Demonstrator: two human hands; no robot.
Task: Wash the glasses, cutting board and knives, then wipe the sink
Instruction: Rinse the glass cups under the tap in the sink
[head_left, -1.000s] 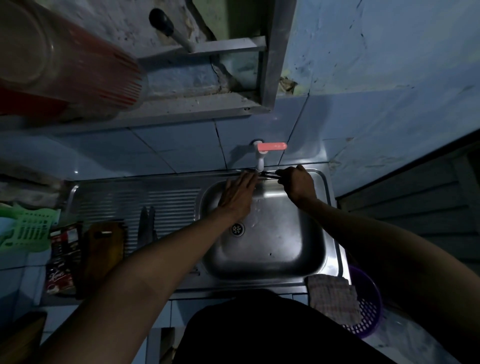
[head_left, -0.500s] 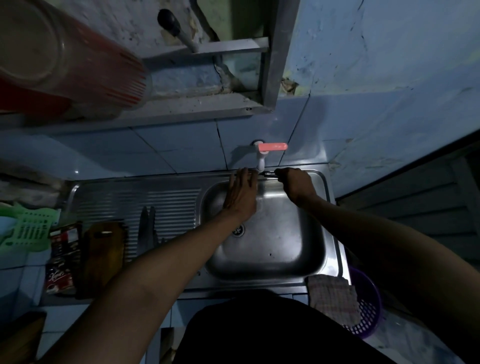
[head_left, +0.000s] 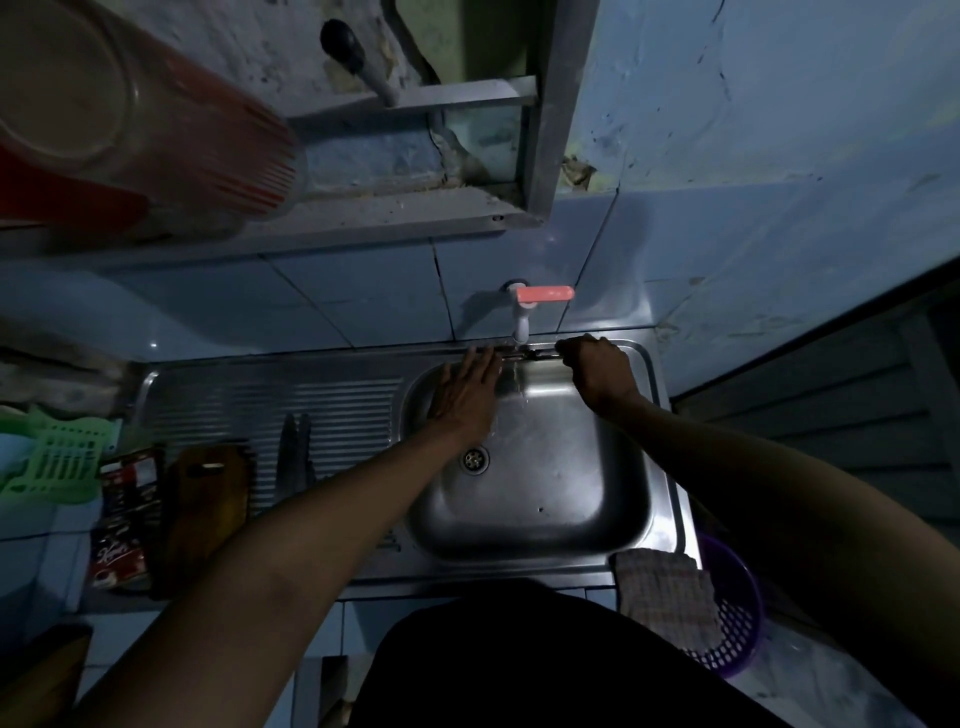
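A steel sink lies below a white tap with a pink handle. My right hand grips the handle of a knife held flat along the sink's back rim, under the tap. My left hand has straight fingers, its fingertips touching the blade. Two more knives lie on the ribbed drainboard. A brown wooden cutting board rests at the drainboard's left end.
A checked cloth hangs over the sink's front right corner, above a purple basket. A green rack and a dark packet sit at the left. Overhead, a red tumbler lies on a shelf.
My left hand has slid left and up along the knife to the sink's back rim. My right hand has kept its grip by the tap.
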